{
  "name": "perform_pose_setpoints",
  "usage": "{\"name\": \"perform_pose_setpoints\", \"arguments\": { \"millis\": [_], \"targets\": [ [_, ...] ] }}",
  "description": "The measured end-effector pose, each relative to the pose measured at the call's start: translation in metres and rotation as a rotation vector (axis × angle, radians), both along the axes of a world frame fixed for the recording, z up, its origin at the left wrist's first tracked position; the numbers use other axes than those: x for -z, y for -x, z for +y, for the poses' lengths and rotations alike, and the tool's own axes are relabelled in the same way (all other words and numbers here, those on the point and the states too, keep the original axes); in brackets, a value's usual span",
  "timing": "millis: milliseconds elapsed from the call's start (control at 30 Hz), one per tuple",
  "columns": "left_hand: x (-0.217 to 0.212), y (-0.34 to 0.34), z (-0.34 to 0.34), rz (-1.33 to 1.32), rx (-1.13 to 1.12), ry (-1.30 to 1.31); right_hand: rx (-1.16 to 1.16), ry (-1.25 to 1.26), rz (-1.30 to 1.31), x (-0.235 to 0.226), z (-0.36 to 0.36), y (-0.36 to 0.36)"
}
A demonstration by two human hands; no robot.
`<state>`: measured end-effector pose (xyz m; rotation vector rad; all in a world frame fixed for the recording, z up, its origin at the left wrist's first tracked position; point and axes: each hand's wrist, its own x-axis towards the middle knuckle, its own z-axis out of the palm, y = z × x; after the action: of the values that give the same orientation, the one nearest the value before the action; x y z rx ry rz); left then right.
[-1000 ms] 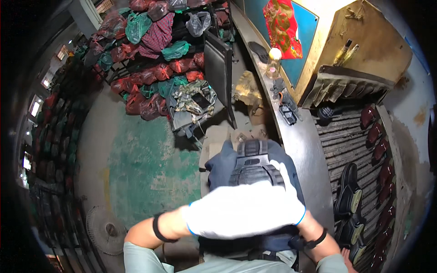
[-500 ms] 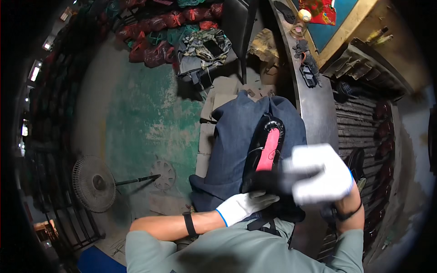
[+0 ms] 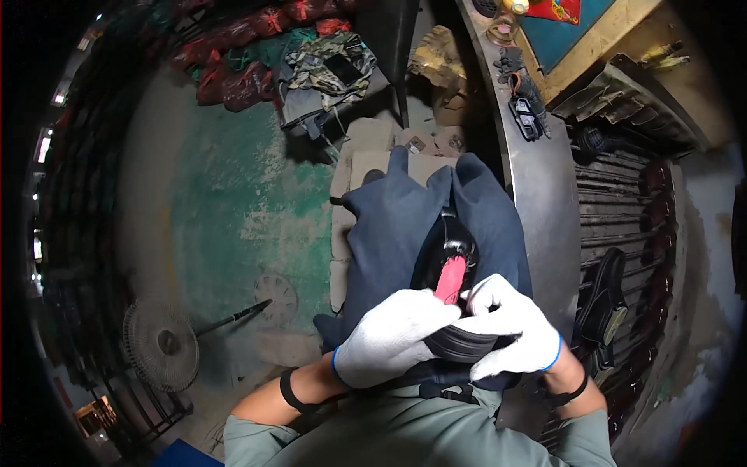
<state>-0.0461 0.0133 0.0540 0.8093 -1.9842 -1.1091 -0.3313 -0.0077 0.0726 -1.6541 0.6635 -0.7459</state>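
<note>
Right fingers point(image 3: 492, 291) now around black shoe point(image 3: 428, 266)

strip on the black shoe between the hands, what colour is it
The strip is pinkish red; it shows best in the head view.

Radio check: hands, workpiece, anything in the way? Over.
Right gloved hand gripping black ribbed piece; left gloved hand against its other side. Black shoe with pink strip over dark blue apron. Hands hide part of the shoe.
</note>
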Motion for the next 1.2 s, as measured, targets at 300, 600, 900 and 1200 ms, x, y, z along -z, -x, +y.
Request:
{"name": "perform_pose_setpoints", "arguments": {
  "millis": [300,600,900,1200],
  "targets": [
    [-0.015,0.024,-0.043,-0.301,-0.376,-0.301,0.778,-0.564,0.025,0.026,0.021,-0.033],
    [-0.023,0.029,-0.064,-0.444,-0.418,-0.349,0.67,-0.138,0.459,0.024,-0.005,-0.021],
    [-0.098,0.043,0.012,-0.169,-0.563,-0.114,0.795,0.525,0.368,-0.041,0.055,-0.045],
    [-0.044,0.044,0.088,-0.313,-0.12,0.203,0.408,-1.234,-1.145,0.04,0.099,-0.01]
  ]
}}
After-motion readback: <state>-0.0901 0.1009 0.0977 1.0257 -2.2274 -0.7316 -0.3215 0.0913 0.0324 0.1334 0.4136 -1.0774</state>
